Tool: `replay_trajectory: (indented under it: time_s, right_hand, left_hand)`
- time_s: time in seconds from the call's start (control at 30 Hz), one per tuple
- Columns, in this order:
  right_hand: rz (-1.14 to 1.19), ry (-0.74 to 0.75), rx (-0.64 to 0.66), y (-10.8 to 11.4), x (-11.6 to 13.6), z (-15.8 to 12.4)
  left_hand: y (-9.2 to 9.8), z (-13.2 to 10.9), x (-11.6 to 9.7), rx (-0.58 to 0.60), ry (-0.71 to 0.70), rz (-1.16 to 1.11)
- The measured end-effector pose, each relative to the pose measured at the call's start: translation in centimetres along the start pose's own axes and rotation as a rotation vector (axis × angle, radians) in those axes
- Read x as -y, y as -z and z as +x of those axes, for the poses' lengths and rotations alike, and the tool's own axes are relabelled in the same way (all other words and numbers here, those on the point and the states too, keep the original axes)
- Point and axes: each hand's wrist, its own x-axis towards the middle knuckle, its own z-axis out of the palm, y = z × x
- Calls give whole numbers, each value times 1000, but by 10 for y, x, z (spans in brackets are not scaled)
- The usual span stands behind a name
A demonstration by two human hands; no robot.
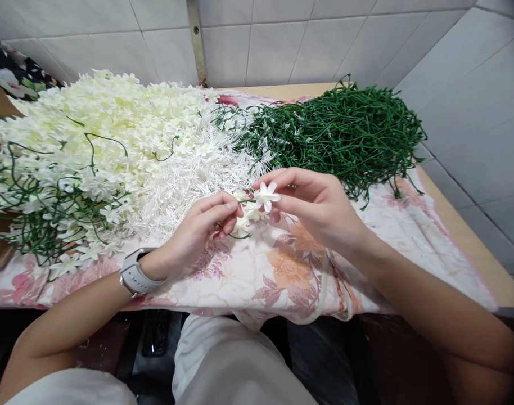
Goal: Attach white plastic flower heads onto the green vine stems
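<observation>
My left hand is closed on a thin green plastic stem, pinched between thumb and fingers. At the stem's right end is a white artificial flower, its petals held between the thumb and fingers of my right hand. Below and behind my fingers more pale blossoms show, partly hidden by the hands. A short green stem tip sticks out under my left hand. Just beyond both hands lies a heap of white spiky flower pieces.
A large pile of cream-white artificial petals fills the left, with assembled flowers on green stems in front. Back right is a heap of green stems. A floral cloth covers the table. Tiled walls stand behind and right.
</observation>
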Motion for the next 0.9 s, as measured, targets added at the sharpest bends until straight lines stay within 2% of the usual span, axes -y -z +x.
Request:
replay_trajectory:
  time_s: [0.1,0.23,0.57,0.7,0.9]
  right_hand:
    - [-137,43,-36,1,6,0]
    - [-268,70,-23,1,6,1]
    - [-354,108,3,3,3,1]
    - [-456,181,25,2,1,1]
    - [-670,336,1,0,1,-1]
  left_hand:
    - [2,1,0,-52,-27,-42]
    - [3,1,1,-59,-26,-53]
    - [2,1,3,-82,-61,0]
    - [3,0,5,-119,-142,159]
    - [3,-4,5,-210,-330,593]
